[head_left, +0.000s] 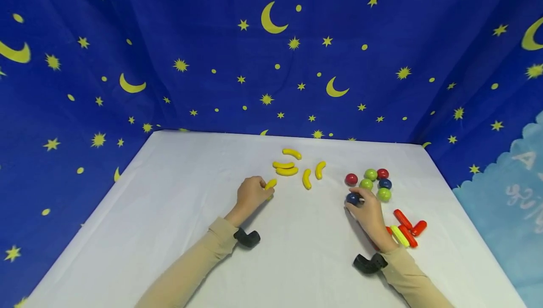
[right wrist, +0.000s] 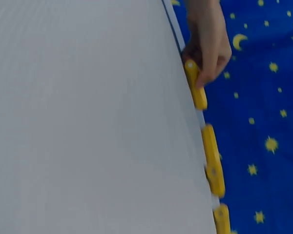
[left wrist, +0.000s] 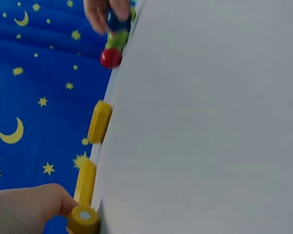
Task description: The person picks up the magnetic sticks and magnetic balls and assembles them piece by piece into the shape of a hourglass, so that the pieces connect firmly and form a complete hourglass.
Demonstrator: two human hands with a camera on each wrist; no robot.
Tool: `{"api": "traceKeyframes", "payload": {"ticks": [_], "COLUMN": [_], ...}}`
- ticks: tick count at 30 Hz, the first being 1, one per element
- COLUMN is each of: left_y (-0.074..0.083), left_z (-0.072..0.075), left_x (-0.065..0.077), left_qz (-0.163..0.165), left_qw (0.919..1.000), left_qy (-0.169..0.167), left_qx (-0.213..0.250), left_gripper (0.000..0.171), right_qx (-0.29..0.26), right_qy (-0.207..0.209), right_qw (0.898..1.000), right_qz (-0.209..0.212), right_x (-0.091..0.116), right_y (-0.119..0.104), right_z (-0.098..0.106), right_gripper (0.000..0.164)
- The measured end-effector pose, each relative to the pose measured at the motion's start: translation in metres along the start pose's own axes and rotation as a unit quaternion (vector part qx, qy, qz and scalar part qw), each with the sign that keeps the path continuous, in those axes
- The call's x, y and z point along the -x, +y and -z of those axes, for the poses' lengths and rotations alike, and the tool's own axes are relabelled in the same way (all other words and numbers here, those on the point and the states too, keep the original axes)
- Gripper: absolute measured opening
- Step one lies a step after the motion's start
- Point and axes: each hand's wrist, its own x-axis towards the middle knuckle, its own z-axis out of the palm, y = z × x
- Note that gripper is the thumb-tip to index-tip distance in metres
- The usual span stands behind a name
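Note:
My left hand (head_left: 250, 193) pinches a small yellow toy banana (head_left: 270, 184) between thumb and fingers, low over the white table. In the right wrist view the same banana (right wrist: 196, 87) points down from the fingertips of the left hand (right wrist: 210, 48). My right hand (head_left: 368, 211) holds a glossy dark blue ball (head_left: 352, 198), with thumb and fingers at its sides. That blue ball (left wrist: 118, 22) also shows at the top of the left wrist view. Other toy bananas (head_left: 287, 171) lie loosely grouped beyond the left hand.
Red, green and blue balls (head_left: 384, 194) cluster just beyond the right hand. Red capsule-shaped pieces (head_left: 402, 219) and a yellow one (head_left: 399, 236) lie beside the right wrist, partly hidden by it. A blue star-patterned curtain (head_left: 237, 63) borders the white table (head_left: 178, 176).

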Motion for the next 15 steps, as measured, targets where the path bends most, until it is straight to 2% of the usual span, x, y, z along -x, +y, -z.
{"api": "traceKeyframes", "payload": {"ticks": [6,12,15], "left_y": [-0.012,-0.012,-0.010], "left_z": [-0.002,-0.008,-0.010], "left_x": [0.018,0.022,0.025], "left_qz": [-0.041,-0.071,-0.073], "left_qw": [0.9984,0.9954,0.9953], "left_qy": [0.013,0.038,0.036], "left_qx": [0.038,0.052,0.053], "left_gripper": [0.018,0.017,0.016], "right_qx": [-0.052,-0.104,-0.136], "right_qy": [-0.021,-0.008,-0.018], "right_qw": [0.998,0.994,0.990], "right_qz": [0.004,0.029,0.040], "right_x": [-0.004,-0.015,-0.019], "right_y": [-0.020,-0.037,-0.045], "right_z": [-0.029,-0.058,-0.071], "right_gripper": [0.039,0.038,0.039]}}
